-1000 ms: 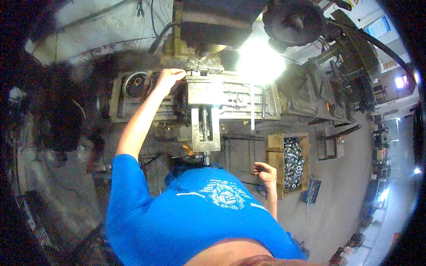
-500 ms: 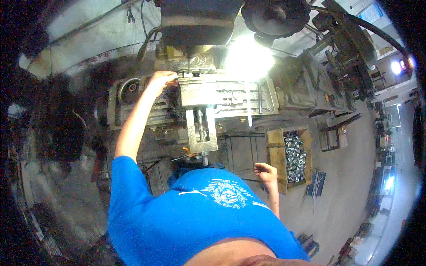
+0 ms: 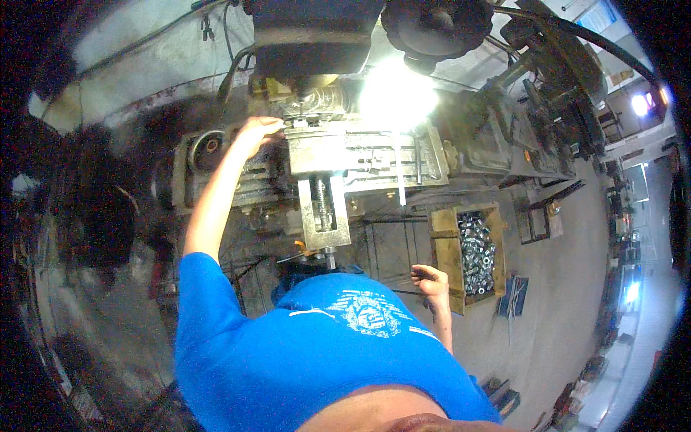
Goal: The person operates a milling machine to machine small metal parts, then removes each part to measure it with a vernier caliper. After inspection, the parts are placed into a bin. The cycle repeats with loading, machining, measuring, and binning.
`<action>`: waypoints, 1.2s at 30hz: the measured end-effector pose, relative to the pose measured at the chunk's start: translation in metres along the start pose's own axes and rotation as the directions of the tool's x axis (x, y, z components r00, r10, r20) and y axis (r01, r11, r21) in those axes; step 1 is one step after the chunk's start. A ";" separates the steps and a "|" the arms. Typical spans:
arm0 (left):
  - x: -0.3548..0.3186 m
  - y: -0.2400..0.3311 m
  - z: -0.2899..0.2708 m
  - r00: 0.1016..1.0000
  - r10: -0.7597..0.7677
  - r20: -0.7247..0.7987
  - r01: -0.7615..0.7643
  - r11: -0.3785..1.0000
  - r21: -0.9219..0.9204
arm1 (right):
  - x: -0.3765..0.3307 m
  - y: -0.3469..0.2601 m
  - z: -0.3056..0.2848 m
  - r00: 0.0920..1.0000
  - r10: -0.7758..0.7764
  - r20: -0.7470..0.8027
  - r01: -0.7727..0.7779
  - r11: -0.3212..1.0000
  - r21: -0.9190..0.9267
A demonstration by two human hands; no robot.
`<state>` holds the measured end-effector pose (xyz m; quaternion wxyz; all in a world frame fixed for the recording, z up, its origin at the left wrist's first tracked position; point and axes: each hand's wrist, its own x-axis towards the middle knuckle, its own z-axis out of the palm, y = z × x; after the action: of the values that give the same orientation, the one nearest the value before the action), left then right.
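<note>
The vise (image 3: 324,155) sits on the mill table (image 3: 403,155), right under the spindle. Left hand (image 3: 258,133) is reaching up to its left edge, fingers together and curled over the jaw; can't tell if they're pinching anything. Right hand (image 3: 430,281) hangs loose and half-curled near the crate of metal parts (image 3: 475,252). I'd keep that left hand clear of the cutter.

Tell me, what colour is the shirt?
Bright blue, with a white printed pattern on the shirt; the head view shows it.
</note>
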<state>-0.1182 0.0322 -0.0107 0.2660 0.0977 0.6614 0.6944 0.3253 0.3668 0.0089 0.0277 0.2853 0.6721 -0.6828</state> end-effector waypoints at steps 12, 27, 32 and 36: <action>-0.007 0.005 0.022 0.976 0.070 -0.205 -0.030 0.980 0.194 | 0.001 0.020 -0.003 1.000 -0.011 0.010 0.012 0.992 -0.127; 0.007 0.005 0.022 0.984 -0.034 -0.174 0.065 0.982 0.179 | -0.007 0.038 -0.011 0.999 -0.024 -0.037 0.015 0.976 -0.217; -0.029 0.018 0.022 0.971 0.084 -0.222 -0.027 0.969 0.245 | -0.001 0.034 -0.010 0.994 -0.103 -0.022 0.098 0.981 -0.168; -0.080 0.003 -0.023 0.910 0.344 -0.231 -0.168 0.816 0.553 | -0.001 0.045 -0.012 0.996 -0.074 -0.056 0.068 0.993 -0.092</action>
<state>-0.0629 -0.0278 0.0076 0.0213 0.1413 0.8392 0.5248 0.3498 0.3733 -0.0305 -0.0037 0.2797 0.7123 -0.6437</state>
